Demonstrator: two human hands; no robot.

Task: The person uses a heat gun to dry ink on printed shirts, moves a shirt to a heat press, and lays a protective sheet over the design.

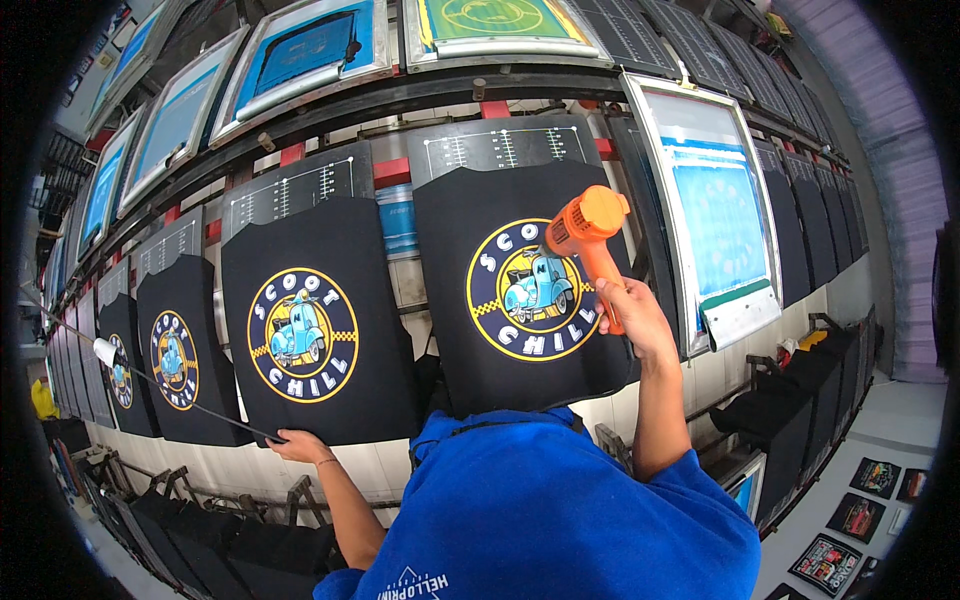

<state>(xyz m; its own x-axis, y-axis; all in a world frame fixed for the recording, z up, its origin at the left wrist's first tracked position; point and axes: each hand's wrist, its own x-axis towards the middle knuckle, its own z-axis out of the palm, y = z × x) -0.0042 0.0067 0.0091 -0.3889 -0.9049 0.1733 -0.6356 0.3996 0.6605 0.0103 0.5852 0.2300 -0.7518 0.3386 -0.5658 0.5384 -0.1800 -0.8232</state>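
Observation:
My right hand is wrapped round the handle of an orange heat gun. Its dark nozzle faces the print on a black T-shirt, just over the top of a light-blue scooter in a round badge. To the left lies another black T-shirt with the same print, stretched on its board. By that shirt's lower edge, my left hand has its fingers closed on a thin dark rod or cord. The line runs up to the left past a small white piece.
More printed black shirts sit on boards further left. A framed screen with blue ink stands right of the heat gun. Further screens line the far side behind a dark metal rail. Printed dark pieces lie at the lower right.

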